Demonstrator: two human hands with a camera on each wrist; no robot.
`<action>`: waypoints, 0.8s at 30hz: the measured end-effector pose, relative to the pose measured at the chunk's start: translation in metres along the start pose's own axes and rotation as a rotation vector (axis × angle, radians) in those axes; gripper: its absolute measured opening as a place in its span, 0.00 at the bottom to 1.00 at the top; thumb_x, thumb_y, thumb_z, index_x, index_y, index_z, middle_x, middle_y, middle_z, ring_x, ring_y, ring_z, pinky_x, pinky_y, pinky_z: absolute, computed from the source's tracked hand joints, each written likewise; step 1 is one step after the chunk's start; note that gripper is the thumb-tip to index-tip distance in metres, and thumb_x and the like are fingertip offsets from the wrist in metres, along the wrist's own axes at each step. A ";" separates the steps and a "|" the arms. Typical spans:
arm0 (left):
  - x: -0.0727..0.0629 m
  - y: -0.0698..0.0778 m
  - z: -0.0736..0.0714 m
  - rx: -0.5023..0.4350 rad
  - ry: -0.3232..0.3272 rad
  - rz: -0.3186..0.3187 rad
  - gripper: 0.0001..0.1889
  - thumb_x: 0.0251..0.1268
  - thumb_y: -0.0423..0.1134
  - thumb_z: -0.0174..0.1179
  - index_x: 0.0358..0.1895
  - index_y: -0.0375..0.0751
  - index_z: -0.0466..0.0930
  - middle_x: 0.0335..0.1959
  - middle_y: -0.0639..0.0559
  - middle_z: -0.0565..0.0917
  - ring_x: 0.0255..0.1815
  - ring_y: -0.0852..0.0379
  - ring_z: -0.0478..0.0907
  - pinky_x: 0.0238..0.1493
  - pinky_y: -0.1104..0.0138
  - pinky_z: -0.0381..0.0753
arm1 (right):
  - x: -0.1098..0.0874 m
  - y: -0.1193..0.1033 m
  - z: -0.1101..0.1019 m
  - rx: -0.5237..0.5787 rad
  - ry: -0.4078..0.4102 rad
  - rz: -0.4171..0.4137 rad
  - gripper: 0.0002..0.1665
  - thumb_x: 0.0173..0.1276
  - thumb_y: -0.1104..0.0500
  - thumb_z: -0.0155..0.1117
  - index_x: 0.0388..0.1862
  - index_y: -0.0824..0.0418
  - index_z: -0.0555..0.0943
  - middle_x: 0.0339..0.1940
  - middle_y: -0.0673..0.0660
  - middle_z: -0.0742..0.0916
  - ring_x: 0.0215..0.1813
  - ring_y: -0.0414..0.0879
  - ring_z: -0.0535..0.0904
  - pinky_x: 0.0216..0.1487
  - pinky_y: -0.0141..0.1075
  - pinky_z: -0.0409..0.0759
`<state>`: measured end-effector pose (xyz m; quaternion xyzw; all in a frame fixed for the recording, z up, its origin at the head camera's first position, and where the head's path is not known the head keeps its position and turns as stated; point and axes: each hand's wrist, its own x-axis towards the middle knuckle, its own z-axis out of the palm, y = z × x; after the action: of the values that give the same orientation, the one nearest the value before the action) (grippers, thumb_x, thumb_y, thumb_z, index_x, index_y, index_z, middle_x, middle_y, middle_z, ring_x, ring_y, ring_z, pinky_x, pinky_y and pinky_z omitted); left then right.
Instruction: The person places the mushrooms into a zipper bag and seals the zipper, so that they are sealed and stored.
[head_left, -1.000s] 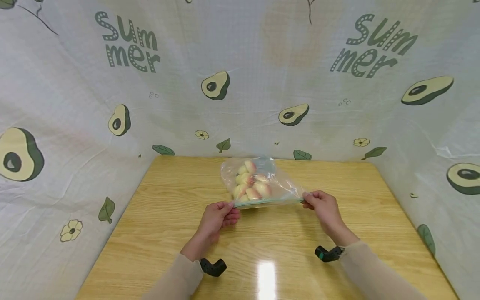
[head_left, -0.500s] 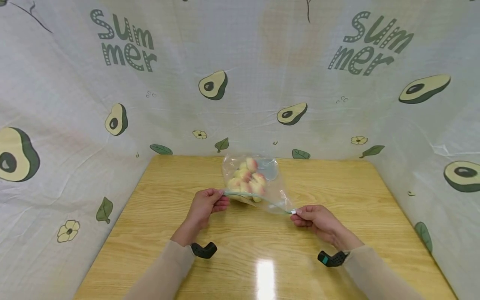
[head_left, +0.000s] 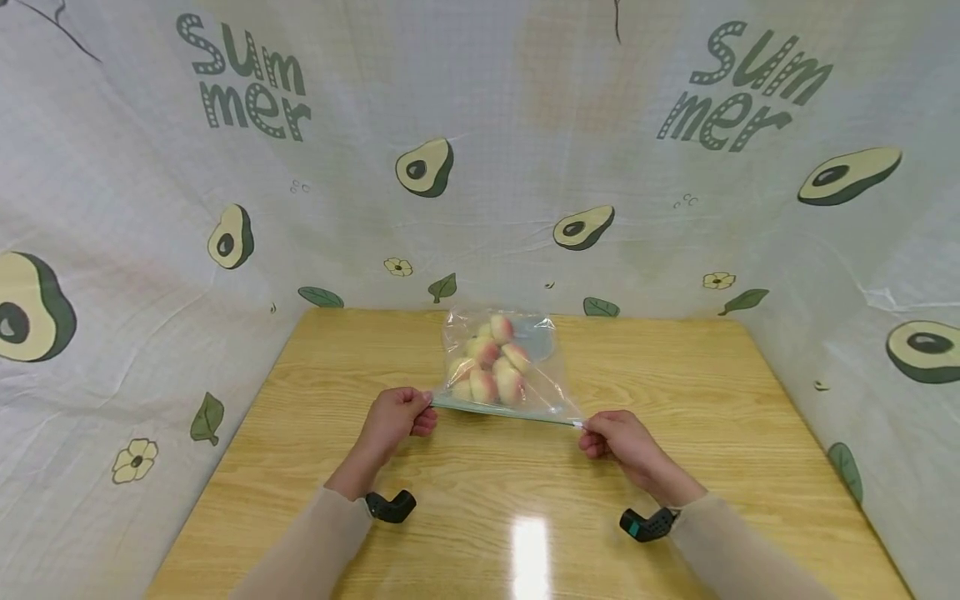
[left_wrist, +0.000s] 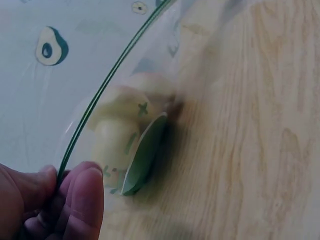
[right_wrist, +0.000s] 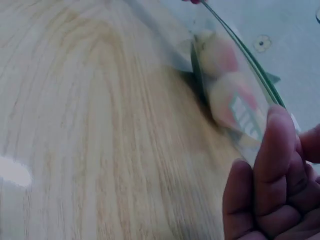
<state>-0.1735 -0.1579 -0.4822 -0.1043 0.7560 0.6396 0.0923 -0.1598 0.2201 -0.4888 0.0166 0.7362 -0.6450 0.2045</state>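
A clear plastic zip bag lies towards the back of the table with several yellow and red peach-like fruits inside. Along its near edge runs a green zip strip, stretched almost straight between both hands. My left hand pinches the strip's left end between thumb and fingers; the left wrist view shows the green strip entering that grip. At the other end my right hand pinches the corner, beside a small white piece. In the right wrist view my fingers partly hide this corner.
The wooden table extends around the bag, with a bright light reflection near the front. A white cloth printed with avocados and "summer" hangs behind and at both sides. Each wrist carries a black camera.
My left hand has moved left, and my right hand has come left and nearer. The sagging zip strip is now drawn nearly straight, and the bag lies flatter with its fruits spread out.
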 end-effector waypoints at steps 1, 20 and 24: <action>-0.001 -0.001 0.000 0.005 0.009 -0.005 0.15 0.84 0.38 0.56 0.40 0.27 0.83 0.33 0.42 0.88 0.30 0.57 0.87 0.34 0.65 0.92 | 0.001 0.000 0.003 0.007 0.015 0.004 0.16 0.81 0.63 0.52 0.40 0.73 0.82 0.29 0.52 0.87 0.31 0.41 0.83 0.39 0.35 0.89; -0.006 -0.011 -0.013 -0.017 -0.049 -0.040 0.14 0.84 0.35 0.56 0.43 0.23 0.82 0.32 0.43 0.87 0.30 0.56 0.86 0.38 0.61 0.93 | 0.001 0.009 -0.003 0.300 -0.205 0.078 0.11 0.82 0.62 0.59 0.46 0.70 0.83 0.36 0.56 0.92 0.41 0.46 0.92 0.50 0.41 0.92; -0.008 -0.012 -0.016 0.008 -0.048 -0.030 0.15 0.83 0.35 0.56 0.43 0.22 0.82 0.32 0.43 0.86 0.29 0.56 0.85 0.38 0.60 0.93 | 0.001 0.004 -0.001 0.330 -0.211 0.079 0.11 0.83 0.62 0.58 0.44 0.69 0.84 0.36 0.57 0.93 0.42 0.48 0.93 0.50 0.42 0.92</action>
<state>-0.1631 -0.1754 -0.4885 -0.0998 0.7545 0.6374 0.1206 -0.1596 0.2213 -0.4931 0.0110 0.5936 -0.7467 0.3000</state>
